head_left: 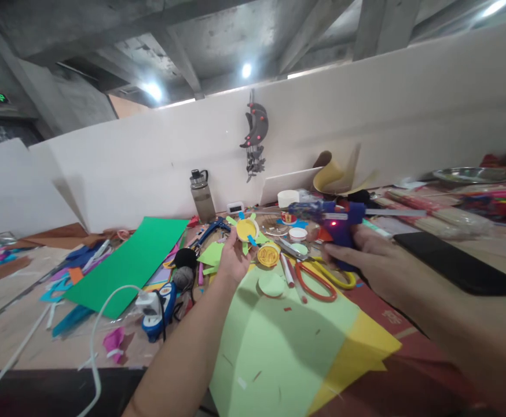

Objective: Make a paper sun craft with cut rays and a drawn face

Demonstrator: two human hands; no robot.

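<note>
My left hand [234, 259] is closed on a round yellow paper flower [246, 230] with a pale rim and green and blue petal strips. In my right hand [357, 249] is a blue hot glue gun [342, 223], its red light lit and a clear glue stick sticking out of the back. The gun's nozzle points left, apart from the flower. Below lie a yellow disc [268, 255] with a drawn pattern and a pale green paper circle [271, 284]. Orange-handled scissors [316, 282] and yellow-handled scissors [335, 273] rest beneath my right hand.
Light green paper sheets [279, 347] cover the front middle. A green sheet [134, 260], a power strip [160, 313] with a white cable and black yarn [186, 258] lie left. A bottle [202, 197] stands behind; a black phone [459, 263] lies right.
</note>
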